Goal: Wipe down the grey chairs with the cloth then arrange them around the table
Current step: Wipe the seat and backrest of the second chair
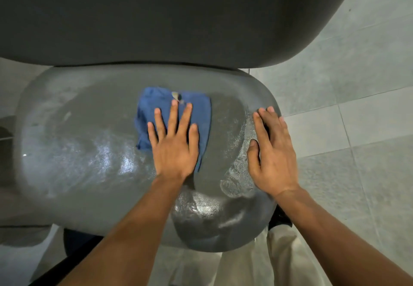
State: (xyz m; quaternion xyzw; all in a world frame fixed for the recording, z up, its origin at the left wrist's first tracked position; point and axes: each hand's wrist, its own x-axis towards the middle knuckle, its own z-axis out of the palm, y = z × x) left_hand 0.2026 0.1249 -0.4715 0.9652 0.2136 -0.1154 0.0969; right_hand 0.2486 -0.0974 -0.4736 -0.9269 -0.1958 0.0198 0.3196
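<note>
A grey chair fills the view; its seat (pixel 89 151) lies below me and its darker backrest (pixel 178 17) rises at the top. The seat shines with wet streaks. A folded blue cloth (pixel 156 104) lies in the middle of the seat. My left hand (pixel 174 142) presses flat on the cloth with fingers spread and straight. My right hand (pixel 272 151) rests flat on the seat's right edge, fingers straight and together.
Pale grey floor tiles (pixel 357 84) spread to the right of the chair. My light trousers (pixel 257 263) show below the seat's front edge. A dark chair leg (pixel 281 218) sits under the right front. Blurred grey shapes (pixel 22 234) stand at lower left.
</note>
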